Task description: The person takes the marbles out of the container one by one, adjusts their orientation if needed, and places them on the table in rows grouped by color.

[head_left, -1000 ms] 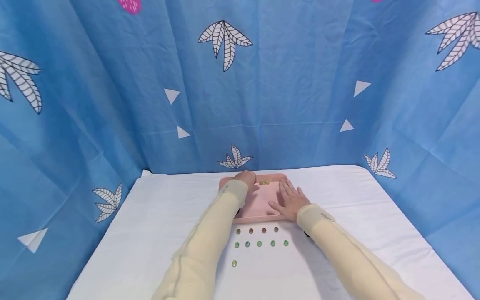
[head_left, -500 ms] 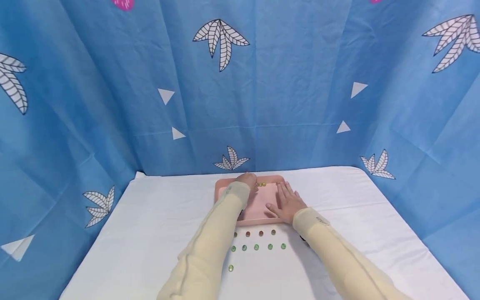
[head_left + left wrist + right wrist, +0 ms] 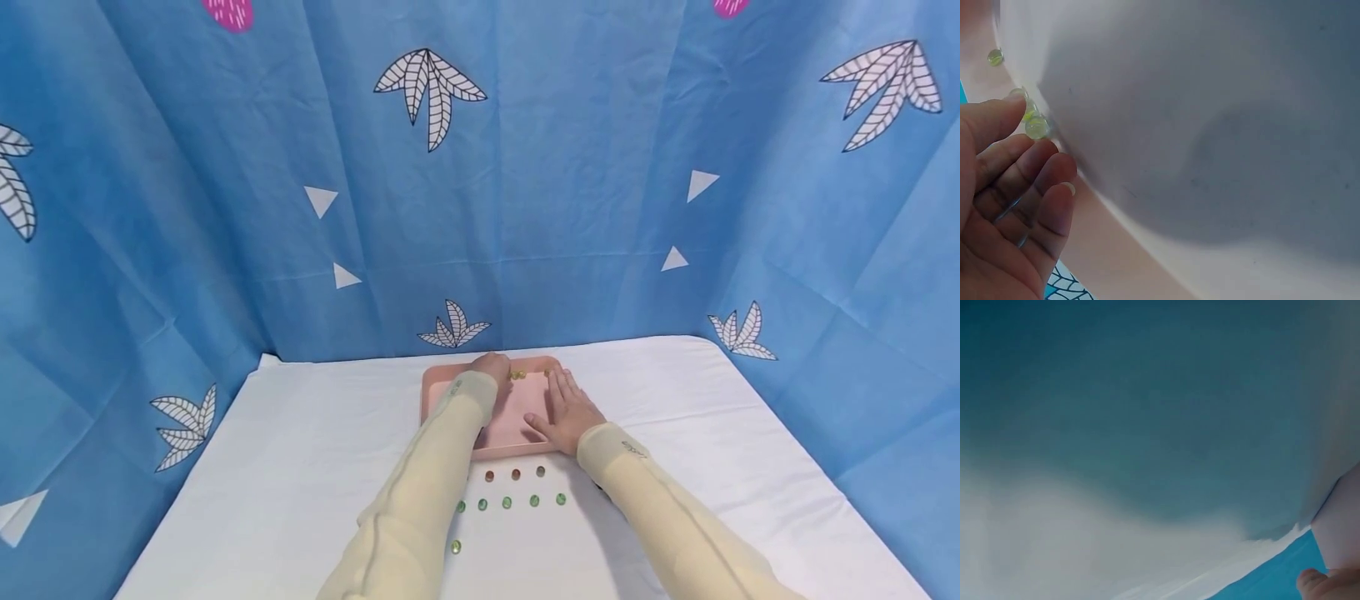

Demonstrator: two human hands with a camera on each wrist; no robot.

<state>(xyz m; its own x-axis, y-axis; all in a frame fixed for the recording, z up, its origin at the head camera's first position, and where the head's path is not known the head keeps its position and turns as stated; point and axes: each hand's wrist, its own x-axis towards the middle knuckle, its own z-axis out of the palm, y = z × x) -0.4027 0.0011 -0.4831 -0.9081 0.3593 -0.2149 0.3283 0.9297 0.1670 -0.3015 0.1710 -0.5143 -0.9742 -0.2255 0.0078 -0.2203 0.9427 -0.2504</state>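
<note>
In the head view my left hand (image 3: 492,367) reaches into the far side of a shallow pink tray (image 3: 442,454). The left wrist view shows its thumb and fingertips closing on a yellow-green glass marble (image 3: 1037,127) in a small cluster against the tray wall. Another yellow-green marble (image 3: 995,57) lies apart, farther along that wall. My right hand (image 3: 567,414) rests over the tray's right edge, fingers straight and thumb spread inward. Only a thumb tip (image 3: 1312,581) of it shows in the right wrist view.
On the white cloth (image 3: 322,433) in front of the tray lie a row of reddish-brown marbles (image 3: 516,475), a row of green marbles (image 3: 507,502) and a single yellow-green marble (image 3: 456,547). My left sleeve (image 3: 420,492) covers part of the rows. A blue curtain (image 3: 562,167) encloses the table.
One yellow-green marble now shows apart from the group, near my right fingertips. My left hand has closed in on the others. The right hand stays on the tray edge; the whole view has shifted slightly.
</note>
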